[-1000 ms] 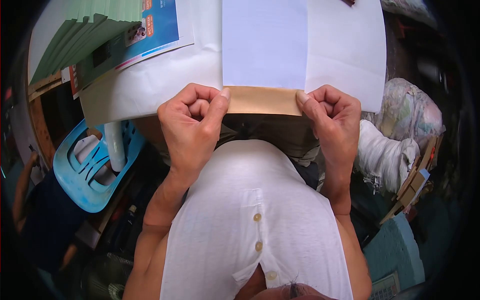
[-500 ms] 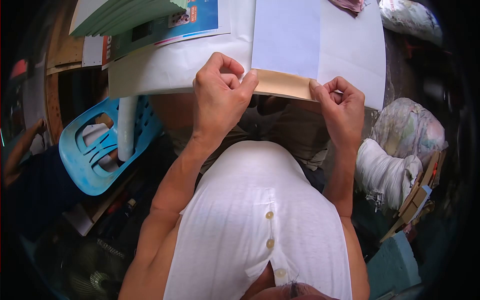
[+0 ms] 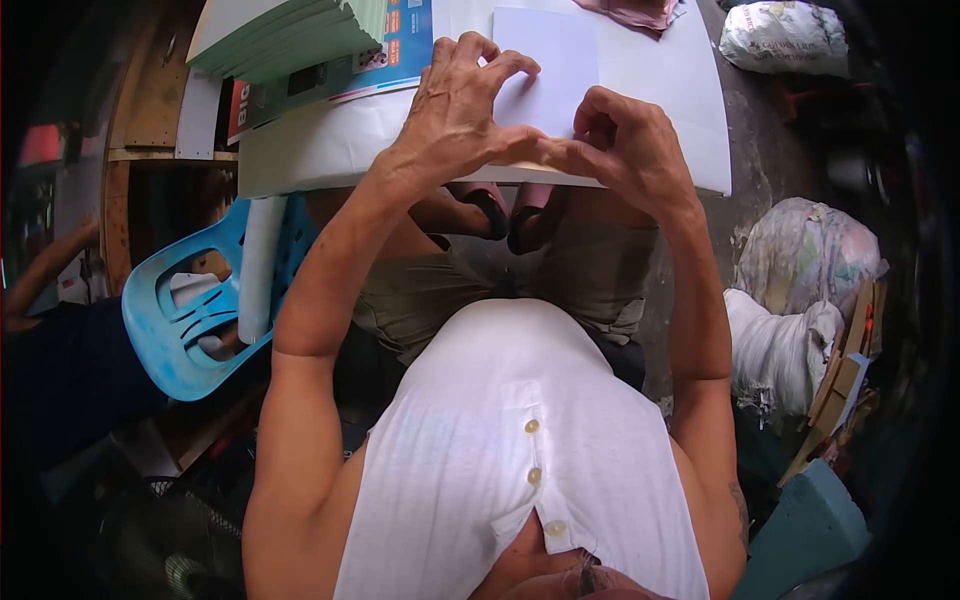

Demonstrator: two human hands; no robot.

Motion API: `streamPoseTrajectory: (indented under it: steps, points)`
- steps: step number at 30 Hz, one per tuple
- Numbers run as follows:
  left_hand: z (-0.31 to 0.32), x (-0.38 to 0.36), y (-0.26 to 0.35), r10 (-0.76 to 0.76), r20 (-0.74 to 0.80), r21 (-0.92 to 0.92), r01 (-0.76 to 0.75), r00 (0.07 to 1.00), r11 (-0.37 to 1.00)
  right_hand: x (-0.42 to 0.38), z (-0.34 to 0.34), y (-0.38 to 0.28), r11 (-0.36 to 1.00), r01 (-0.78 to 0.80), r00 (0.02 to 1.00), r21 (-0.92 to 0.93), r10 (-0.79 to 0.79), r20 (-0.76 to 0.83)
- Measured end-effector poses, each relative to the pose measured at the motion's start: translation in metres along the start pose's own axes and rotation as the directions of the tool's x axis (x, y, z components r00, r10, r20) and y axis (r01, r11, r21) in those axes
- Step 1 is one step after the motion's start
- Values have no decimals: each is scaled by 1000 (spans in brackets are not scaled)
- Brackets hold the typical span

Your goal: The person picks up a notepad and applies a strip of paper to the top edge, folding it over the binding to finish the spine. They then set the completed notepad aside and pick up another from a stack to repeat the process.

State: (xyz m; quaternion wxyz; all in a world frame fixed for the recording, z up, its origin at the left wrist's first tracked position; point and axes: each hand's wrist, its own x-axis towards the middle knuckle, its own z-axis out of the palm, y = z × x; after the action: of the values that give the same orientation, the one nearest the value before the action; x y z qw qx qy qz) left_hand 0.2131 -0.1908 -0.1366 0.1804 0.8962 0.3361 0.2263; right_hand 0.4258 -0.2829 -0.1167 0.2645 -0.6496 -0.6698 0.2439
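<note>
A pale bluish-white sheet lies on the white-covered table, its near end under my hands. My left hand is over the sheet's left side, index finger and thumb spread apart. From the right, my right hand reaches in with curled fingers and its thumb stretched left, apart from the index finger. Both thumbs meet over the folded tan strip at the sheet's near edge. The thumbs hide much of that strip.
Green-edged stacked sheets rest on a printed blue sheet at the table's left. A blue plastic chair stands left, near another person's arm. Plastic-wrapped bundles are at right; pinkish cloth lies at the table's far edge.
My hands have come together, thumbs meeting over the strip they had been pinching at its two ends. My left index finger has stretched out. The view has shifted, showing more floor and feet.
</note>
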Motion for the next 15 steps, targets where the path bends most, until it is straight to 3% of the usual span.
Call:
streamPoseTrajectory:
  steps: [3, 8, 15]
  points:
    - [0, 1, -4, 16, 71, -17, -15, 997, 1000, 7, -8, -2, 998, -57, 988, -33, 61, 144]
    - [-15, 11, 4, -19, 222, -42, 29, 975, 999, 22, -14, 5, 997, -71, 967, -15, 73, 246]
    - [-13, 29, 4, -99, 350, -8, 109, 932, 994, 41, -21, -6, 986, -52, 934, -159, 104, 343]
